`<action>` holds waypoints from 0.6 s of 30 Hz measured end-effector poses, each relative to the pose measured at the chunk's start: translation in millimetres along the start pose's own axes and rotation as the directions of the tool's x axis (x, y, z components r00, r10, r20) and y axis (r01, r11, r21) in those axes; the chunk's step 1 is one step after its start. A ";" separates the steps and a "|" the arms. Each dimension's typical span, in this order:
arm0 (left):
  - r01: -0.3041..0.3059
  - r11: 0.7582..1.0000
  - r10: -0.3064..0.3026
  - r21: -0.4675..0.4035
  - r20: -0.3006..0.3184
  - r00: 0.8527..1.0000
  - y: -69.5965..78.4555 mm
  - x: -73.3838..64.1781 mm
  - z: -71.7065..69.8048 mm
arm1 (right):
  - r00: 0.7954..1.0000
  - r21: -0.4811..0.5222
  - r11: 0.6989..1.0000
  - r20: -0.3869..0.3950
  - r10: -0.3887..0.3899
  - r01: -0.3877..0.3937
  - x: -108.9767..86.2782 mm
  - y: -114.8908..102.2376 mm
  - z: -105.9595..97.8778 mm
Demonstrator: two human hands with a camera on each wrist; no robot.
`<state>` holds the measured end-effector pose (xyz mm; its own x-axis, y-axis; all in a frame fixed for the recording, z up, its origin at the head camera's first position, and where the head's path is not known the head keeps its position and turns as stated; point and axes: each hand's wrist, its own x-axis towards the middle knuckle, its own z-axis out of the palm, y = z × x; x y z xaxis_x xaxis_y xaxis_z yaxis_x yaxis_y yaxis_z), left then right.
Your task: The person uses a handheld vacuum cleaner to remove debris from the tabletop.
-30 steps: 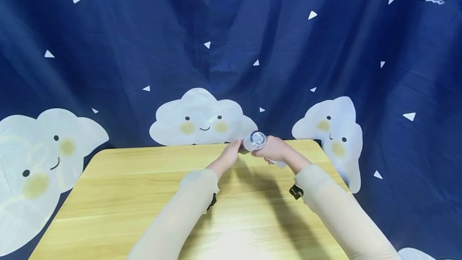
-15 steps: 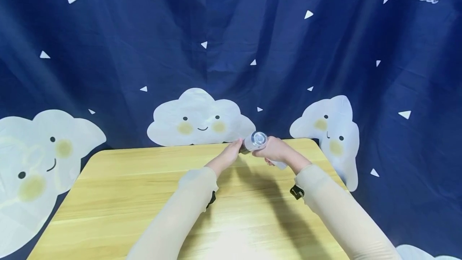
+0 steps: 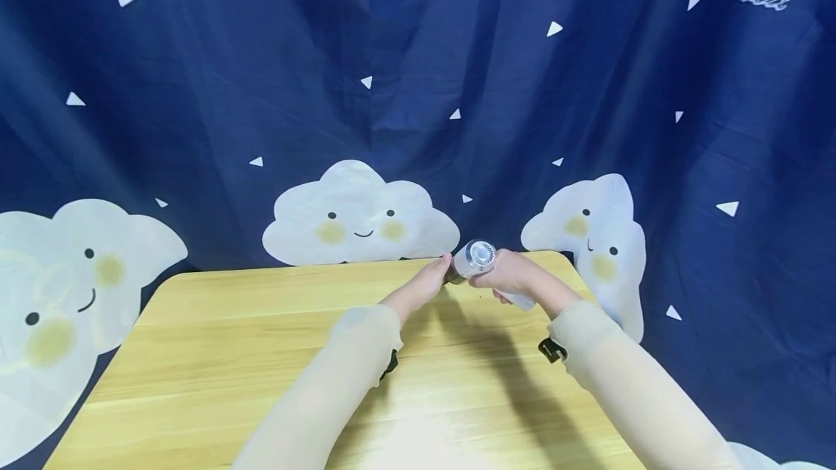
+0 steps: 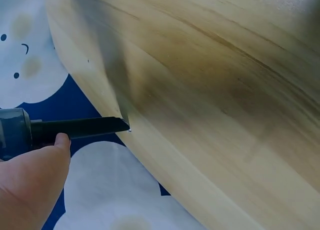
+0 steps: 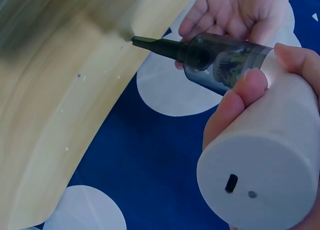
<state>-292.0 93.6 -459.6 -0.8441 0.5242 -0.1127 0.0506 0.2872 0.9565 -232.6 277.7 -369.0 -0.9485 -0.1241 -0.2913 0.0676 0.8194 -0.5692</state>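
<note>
A white handheld vacuum cleaner [image 3: 472, 258] with a clear, ridged end is over the far edge of the wooden table. My right hand [image 3: 512, 274] grips its white body [image 5: 270, 140], fingers curled around it. Its smoky see-through dust cup [image 5: 220, 60] leads to a narrow dark nozzle [image 4: 82, 128], whose slanted tip points down close to the tabletop. Beside the nozzle is my left hand [image 3: 421, 287]; the right wrist view shows its palm turned up behind the cup, fingers loosely extended. One fingertip overlaps the nozzle's base in the left wrist view.
Small specks [image 5: 78, 75] lie scattered near the edge of the wooden table [image 3: 228, 339]. A dark blue curtain [image 3: 405, 42] printed with smiling clouds and white triangles hangs right behind the table. A black wrist device [image 3: 552, 349] shows below the right sleeve.
Both hands and the vacuum cleaner have shifted a little to the right along the table's far edge. The head view has turned slightly. My right hand still grips the body.
</note>
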 end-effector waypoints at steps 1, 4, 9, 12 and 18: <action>-0.003 1.000 0.003 -0.002 0.002 1.000 0.9 -0.3 1.4 | 1.000 0.003 1.000 0.003 0.006 -0.006 -0.9 0.3 -0.5; -0.016 1.000 0.017 -0.015 0.016 1.000 2.1 1.3 4.7 | 1.000 0.001 1.000 0.004 0.015 -0.015 -2.8 1.1 -2.1; -0.053 0.996 0.054 -0.077 0.022 0.998 0.2 10.1 8.4 | 1.000 -0.037 0.999 -0.012 0.013 -0.013 -0.7 3.4 -3.8; -0.089 0.990 0.088 -0.107 -0.013 0.996 -1.0 15.9 11.0 | 1.000 -0.067 0.998 -0.029 0.008 -0.010 2.4 6.1 -2.9; -0.101 0.982 0.088 -0.160 -0.087 0.992 -1.9 21.6 14.9 | 0.998 -0.096 0.995 -0.061 0.014 -0.020 8.4 7.6 -0.2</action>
<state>-302.4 116.3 -467.9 -0.8795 0.4760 -0.0049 0.0492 0.1011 0.9937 -240.1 283.0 -375.6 -0.9645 -0.0783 -0.2521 0.0565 0.8717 -0.4869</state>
